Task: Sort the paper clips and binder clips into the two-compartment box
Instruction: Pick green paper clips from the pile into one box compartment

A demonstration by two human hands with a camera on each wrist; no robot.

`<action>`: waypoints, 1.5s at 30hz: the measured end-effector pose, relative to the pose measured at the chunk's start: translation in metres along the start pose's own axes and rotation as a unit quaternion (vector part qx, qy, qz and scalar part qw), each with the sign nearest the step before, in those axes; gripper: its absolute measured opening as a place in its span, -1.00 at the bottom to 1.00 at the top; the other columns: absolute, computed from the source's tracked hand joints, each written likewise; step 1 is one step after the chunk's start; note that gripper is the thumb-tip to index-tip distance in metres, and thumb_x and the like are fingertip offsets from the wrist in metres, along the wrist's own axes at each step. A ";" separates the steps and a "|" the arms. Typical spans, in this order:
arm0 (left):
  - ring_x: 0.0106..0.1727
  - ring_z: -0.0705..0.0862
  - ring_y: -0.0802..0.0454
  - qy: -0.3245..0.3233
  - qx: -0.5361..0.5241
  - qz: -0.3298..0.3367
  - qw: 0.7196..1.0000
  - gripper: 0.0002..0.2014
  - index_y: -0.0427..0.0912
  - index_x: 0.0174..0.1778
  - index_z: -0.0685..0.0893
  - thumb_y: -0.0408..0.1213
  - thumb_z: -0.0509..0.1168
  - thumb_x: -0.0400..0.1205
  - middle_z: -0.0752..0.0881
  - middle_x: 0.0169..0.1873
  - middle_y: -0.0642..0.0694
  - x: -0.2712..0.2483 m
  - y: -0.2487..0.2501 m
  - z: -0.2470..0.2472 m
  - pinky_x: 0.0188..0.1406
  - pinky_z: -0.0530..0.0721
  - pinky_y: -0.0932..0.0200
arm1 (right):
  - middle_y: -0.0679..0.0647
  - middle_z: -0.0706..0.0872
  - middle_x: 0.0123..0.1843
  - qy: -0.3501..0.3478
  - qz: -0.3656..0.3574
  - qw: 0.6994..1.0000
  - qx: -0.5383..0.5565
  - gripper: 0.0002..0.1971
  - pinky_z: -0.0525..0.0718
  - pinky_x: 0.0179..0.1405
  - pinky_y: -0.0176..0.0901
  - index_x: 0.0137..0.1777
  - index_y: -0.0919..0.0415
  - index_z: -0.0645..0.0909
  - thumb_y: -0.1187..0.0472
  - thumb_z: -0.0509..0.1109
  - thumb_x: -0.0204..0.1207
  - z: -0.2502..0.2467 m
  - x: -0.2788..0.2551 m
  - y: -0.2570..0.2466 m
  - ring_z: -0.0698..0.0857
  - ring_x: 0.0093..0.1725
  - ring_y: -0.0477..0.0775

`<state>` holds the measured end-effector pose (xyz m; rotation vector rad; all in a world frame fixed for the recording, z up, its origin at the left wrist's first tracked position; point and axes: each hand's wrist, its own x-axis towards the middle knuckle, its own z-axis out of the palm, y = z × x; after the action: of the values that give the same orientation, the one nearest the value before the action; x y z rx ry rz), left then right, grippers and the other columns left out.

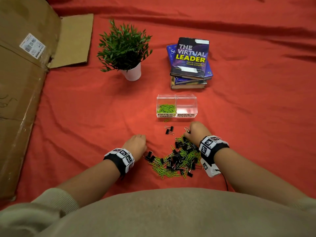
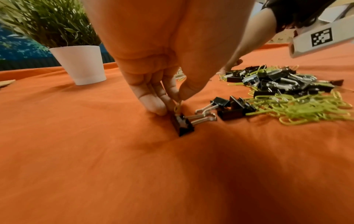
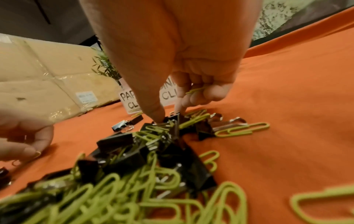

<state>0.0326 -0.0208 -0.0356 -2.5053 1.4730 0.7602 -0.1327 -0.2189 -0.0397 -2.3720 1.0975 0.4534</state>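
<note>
A mixed pile (image 1: 177,159) of green paper clips and black binder clips lies on the red cloth between my hands. The clear two-compartment box (image 1: 177,115) stands beyond it. Its left "paper clips" half holds green paper clips (image 1: 166,108); its right "binder clips" half looks empty. My left hand (image 2: 172,104) is at the pile's left edge. It pinches a green paper clip (image 2: 177,106) just above a black binder clip (image 2: 182,125). My right hand (image 3: 168,115) holds a green paper clip (image 3: 195,91) in its curled fingers. Its thumb and forefinger reach into the top of the pile (image 3: 153,144).
Two binder clips (image 1: 169,130) and one paper clip (image 1: 166,120) lie loose between pile and box. A potted plant (image 1: 126,48) and a stack of books (image 1: 190,62) stand behind the box. A large cardboard box (image 1: 22,82) fills the left side.
</note>
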 end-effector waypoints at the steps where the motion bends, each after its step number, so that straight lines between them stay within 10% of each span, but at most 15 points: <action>1: 0.16 0.63 -0.31 0.004 -0.032 0.000 0.999 -0.79 -0.32 0.12 0.50 -0.30 0.14 0.64 0.66 0.10 -0.33 0.002 0.004 -0.005 0.13 0.56 -0.09 | 0.15 0.55 -0.26 -0.003 -0.002 1.000 0.006 -0.60 0.50 -0.36 -0.14 -0.47 0.15 0.28 0.08 0.38 0.47 0.000 0.001 0.000 0.56 -0.31 0.12; 6: -0.17 0.67 -0.21 0.050 -0.203 -0.010 0.978 -0.88 -0.27 0.02 0.50 -0.32 0.17 0.63 0.72 -0.14 -0.27 0.024 0.035 -0.032 -0.21 0.55 0.05 | 0.11 0.52 -0.51 0.000 0.055 0.994 0.091 -0.67 0.51 -0.57 -0.19 -0.49 0.24 0.45 0.16 0.39 0.44 -0.013 -0.003 0.015 0.51 -0.50 0.09; 12: 0.02 0.63 -0.17 0.070 -0.177 0.041 0.981 -0.79 -0.19 0.15 0.54 -0.41 0.07 0.66 0.59 0.14 -0.17 0.058 0.068 -0.033 0.01 0.64 -0.07 | 0.13 0.62 0.14 0.064 -0.039 0.996 0.050 -0.83 0.63 0.17 -0.05 0.08 0.20 0.66 0.22 0.34 0.53 -0.021 -0.010 0.029 0.64 0.13 0.13; 28: 0.24 0.58 -0.24 0.083 -0.010 0.039 0.996 -0.69 -0.36 0.22 0.51 -0.58 0.16 0.57 0.58 0.20 -0.29 0.068 0.073 -0.027 0.13 0.62 -0.06 | 0.19 0.57 -0.02 -0.007 -0.098 0.995 -0.008 -0.88 0.63 0.00 -0.08 -0.04 0.34 0.54 0.31 0.21 0.55 0.009 -0.015 0.008 0.54 -0.08 0.13; 34: 0.19 0.57 -0.27 0.081 -0.042 0.032 0.995 -0.79 -0.35 0.18 0.46 -0.52 0.07 0.64 0.50 0.23 -0.30 0.059 0.062 -0.017 0.07 0.60 -0.09 | 0.04 0.61 -0.32 -0.031 -0.039 0.977 0.205 -0.90 0.59 -0.39 -0.23 -0.21 0.19 0.51 0.28 0.29 0.54 -0.021 -0.010 -0.019 0.56 -0.38 -0.02; 42: 0.09 0.64 -0.28 0.057 -0.148 -0.004 0.987 -0.86 -0.34 0.06 0.54 -0.45 0.10 0.67 0.66 0.06 -0.32 0.045 0.048 -0.015 0.05 0.53 -0.06 | 0.09 0.69 -0.25 0.048 -0.074 0.977 0.196 -0.85 0.56 -0.34 -0.25 -0.07 0.21 0.65 0.37 0.27 0.50 -0.070 0.049 -0.072 0.64 -0.22 0.10; 45: 0.07 0.65 -0.29 0.084 -0.202 0.010 0.976 -0.87 -0.33 0.03 0.55 -0.46 0.14 0.63 0.69 0.02 -0.33 0.048 0.045 -0.033 0.01 0.55 -0.03 | 0.24 0.77 0.03 0.047 -0.102 0.988 0.102 -0.73 0.64 0.04 -0.08 0.04 0.25 0.70 0.42 0.21 0.48 -0.066 0.062 -0.080 0.71 0.03 0.24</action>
<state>0.0248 -0.0931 -0.0239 -2.9194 1.5282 0.9587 -0.0253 -0.2491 0.0081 -2.3109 0.8814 0.1495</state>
